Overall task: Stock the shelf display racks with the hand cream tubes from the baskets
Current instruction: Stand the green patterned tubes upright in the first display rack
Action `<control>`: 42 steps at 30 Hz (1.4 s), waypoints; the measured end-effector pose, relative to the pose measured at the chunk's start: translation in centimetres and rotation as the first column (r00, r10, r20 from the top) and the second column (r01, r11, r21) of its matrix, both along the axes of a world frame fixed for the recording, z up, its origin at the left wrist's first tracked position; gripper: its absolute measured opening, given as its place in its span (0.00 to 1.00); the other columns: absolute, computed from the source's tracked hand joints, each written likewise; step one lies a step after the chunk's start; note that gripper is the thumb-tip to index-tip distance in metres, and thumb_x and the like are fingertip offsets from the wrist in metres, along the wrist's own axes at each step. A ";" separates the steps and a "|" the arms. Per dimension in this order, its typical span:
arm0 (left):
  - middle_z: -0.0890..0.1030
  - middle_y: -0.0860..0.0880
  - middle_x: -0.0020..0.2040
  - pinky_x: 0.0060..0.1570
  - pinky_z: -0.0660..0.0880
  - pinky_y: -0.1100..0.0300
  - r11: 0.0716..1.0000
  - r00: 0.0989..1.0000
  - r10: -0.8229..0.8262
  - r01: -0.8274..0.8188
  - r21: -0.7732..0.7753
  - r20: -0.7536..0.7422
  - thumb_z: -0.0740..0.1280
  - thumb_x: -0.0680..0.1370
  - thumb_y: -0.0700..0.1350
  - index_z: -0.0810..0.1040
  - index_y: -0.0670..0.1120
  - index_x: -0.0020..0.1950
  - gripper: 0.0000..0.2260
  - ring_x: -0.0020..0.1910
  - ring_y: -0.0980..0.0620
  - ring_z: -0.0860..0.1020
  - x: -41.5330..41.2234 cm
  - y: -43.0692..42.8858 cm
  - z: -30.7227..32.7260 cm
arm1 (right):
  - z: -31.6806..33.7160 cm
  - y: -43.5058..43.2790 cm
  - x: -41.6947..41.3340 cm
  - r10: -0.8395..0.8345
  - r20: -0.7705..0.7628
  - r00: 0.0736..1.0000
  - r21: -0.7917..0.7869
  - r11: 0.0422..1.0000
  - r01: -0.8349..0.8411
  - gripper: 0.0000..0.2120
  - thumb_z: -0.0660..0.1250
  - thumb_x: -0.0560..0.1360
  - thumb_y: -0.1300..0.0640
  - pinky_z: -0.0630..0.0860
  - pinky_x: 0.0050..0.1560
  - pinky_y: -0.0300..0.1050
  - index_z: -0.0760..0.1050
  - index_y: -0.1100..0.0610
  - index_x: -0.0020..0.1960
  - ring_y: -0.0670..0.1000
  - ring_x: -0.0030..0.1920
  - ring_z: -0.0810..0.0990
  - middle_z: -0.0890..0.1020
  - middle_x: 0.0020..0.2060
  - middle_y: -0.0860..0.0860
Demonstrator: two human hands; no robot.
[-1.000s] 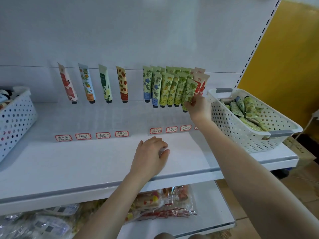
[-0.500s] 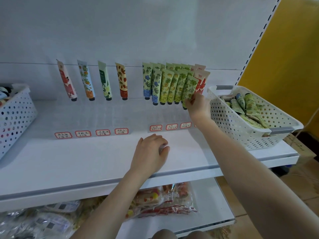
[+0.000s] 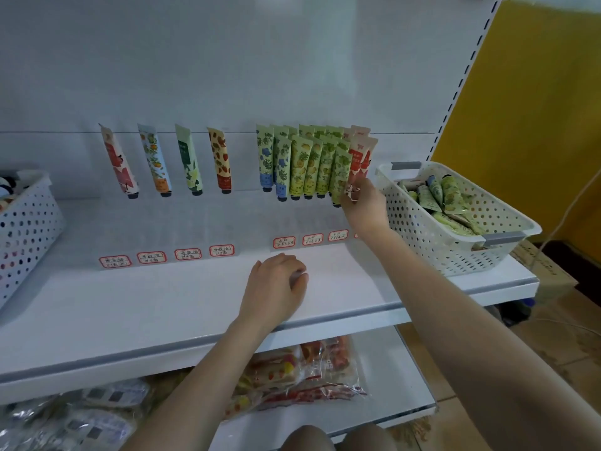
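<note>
Hand cream tubes stand cap-down in clear racks along the shelf back: single tubes on the left (image 3: 156,161) and a packed group of blue, yellow and green ones on the right (image 3: 305,164). My right hand (image 3: 364,203) pinches the lower end of a green tube (image 3: 340,177) at the right of that group, beside red tubes (image 3: 359,157). A white perforated basket (image 3: 432,242) at the right holds several green tubes (image 3: 445,196). My left hand (image 3: 276,288) rests on the shelf with fingers curled; whether it holds anything is hidden.
Another white perforated basket (image 3: 26,229) stands at the left edge of the white shelf (image 3: 162,307). Price labels (image 3: 185,254) line the rack fronts. Packaged snacks (image 3: 302,372) lie on the lower shelf. A yellow wall (image 3: 536,92) rises at the right.
My right hand stays at the green tube's lower end with only a slight shift to the right. The left hand has not moved.
</note>
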State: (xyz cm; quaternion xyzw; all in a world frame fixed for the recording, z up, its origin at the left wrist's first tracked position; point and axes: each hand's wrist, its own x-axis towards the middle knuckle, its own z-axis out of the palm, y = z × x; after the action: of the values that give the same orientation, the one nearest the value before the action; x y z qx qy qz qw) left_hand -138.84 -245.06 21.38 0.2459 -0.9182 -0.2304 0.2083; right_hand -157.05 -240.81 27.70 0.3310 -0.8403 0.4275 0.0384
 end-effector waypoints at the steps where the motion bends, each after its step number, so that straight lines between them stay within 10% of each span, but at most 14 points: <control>1: 0.81 0.50 0.52 0.57 0.71 0.55 1.000 1.000 -0.004 0.004 0.001 0.012 0.61 0.78 0.45 0.81 0.45 0.52 0.10 0.50 0.51 0.77 0.1 0.1 0.1 | 0.2 0.4 0.3 0.003 0.005 1.000 0.003 1.000 -0.003 0.15 0.61 0.78 0.56 0.74 0.49 0.50 0.69 0.60 0.63 0.58 0.51 0.78 0.80 0.53 0.58; 8: 0.80 0.43 0.44 0.48 0.73 0.53 0.998 0.999 0.009 -0.011 0.065 0.031 0.59 0.78 0.43 0.79 0.39 0.44 0.12 0.44 0.46 0.76 0.5 0.8 1.3 | 3.2 3.6 1.2 0.012 0.003 1.000 0.078 0.997 -0.013 0.14 0.61 0.77 0.60 0.73 0.47 0.46 0.70 0.64 0.61 0.60 0.52 0.78 0.80 0.53 0.61; 13: 0.78 0.46 0.61 0.59 0.68 0.59 0.999 0.999 -0.038 0.039 0.036 -0.023 0.62 0.79 0.45 0.78 0.44 0.60 0.12 0.59 0.47 0.75 -0.3 2.7 3.9 | 5.6 6.9 0.8 0.017 -0.065 0.998 0.116 0.993 -0.009 0.15 0.61 0.78 0.59 0.71 0.53 0.45 0.72 0.66 0.61 0.59 0.57 0.77 0.79 0.56 0.61; 23: 0.74 0.46 0.65 0.58 0.67 0.58 0.984 0.982 -0.178 0.176 -0.039 -0.060 0.61 0.80 0.46 0.73 0.43 0.66 0.16 0.63 0.48 0.72 -6.9 6.5 10.1 | 7.7 16.6 -4.4 -0.199 -0.008 0.980 0.191 0.962 0.197 0.12 0.61 0.78 0.59 0.75 0.45 0.50 0.75 0.66 0.56 0.58 0.46 0.77 0.80 0.51 0.61; 33: 0.77 0.41 0.59 0.43 0.70 0.58 0.973 0.981 -0.187 0.193 -0.123 0.055 0.61 0.79 0.47 0.73 0.39 0.62 0.15 0.45 0.49 0.73 -17.4 7.3 13.6 | 7.0 17.6 -10.2 -0.219 0.089 0.972 0.384 0.907 0.170 0.15 0.62 0.77 0.60 0.65 0.35 0.43 0.75 0.74 0.52 0.52 0.36 0.68 0.79 0.50 0.69; 42: 0.77 0.45 0.44 0.34 0.67 0.60 0.987 0.960 -0.158 0.158 0.020 0.233 0.58 0.80 0.49 0.71 0.39 0.63 0.17 0.40 0.48 0.75 -27.6 6.9 11.6 | 5.5 14.9 -13.2 -0.152 0.030 0.988 0.673 0.734 0.093 0.18 0.59 0.79 0.59 0.59 0.24 0.38 0.60 0.57 0.31 0.48 0.26 0.63 0.66 0.27 0.51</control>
State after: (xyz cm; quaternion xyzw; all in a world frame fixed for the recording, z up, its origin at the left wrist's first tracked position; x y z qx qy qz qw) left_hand -166.47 -238.19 33.03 0.1973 -0.9528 -0.2164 0.0795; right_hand -170.20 -225.95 33.21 0.2486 -0.9584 0.1071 -0.0899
